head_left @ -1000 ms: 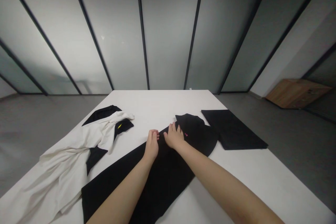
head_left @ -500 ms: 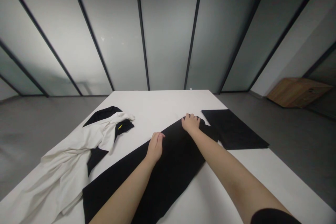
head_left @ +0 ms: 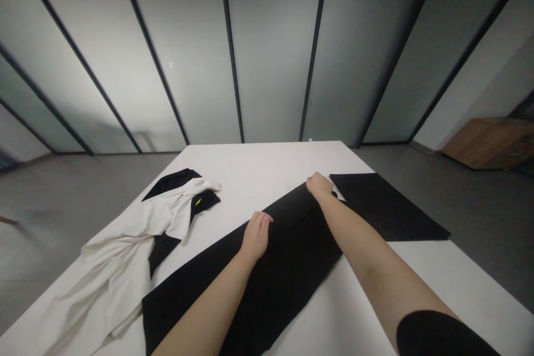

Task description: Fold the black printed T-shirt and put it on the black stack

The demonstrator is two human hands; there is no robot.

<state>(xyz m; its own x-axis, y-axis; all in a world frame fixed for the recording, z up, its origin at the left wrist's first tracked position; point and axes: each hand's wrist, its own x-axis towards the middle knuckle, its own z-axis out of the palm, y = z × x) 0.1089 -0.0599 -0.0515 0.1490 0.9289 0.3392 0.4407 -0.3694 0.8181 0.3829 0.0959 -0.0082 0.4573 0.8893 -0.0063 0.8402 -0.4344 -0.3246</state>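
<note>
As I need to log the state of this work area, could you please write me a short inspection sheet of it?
Surface: white table, cloth lying across it.
Job's things: long black cloth lying diagonally under both hands; flat black cloth beside its far end.
Clutter: crumpled white garment with black parts, at the table's left.
Grippers: left hand resting on the long cloth; right hand at its far end, grip unclear.
Cables: nothing seen.
Surroundings: frosted glass partitions, grey floor, wooden cabinet far right.
</note>
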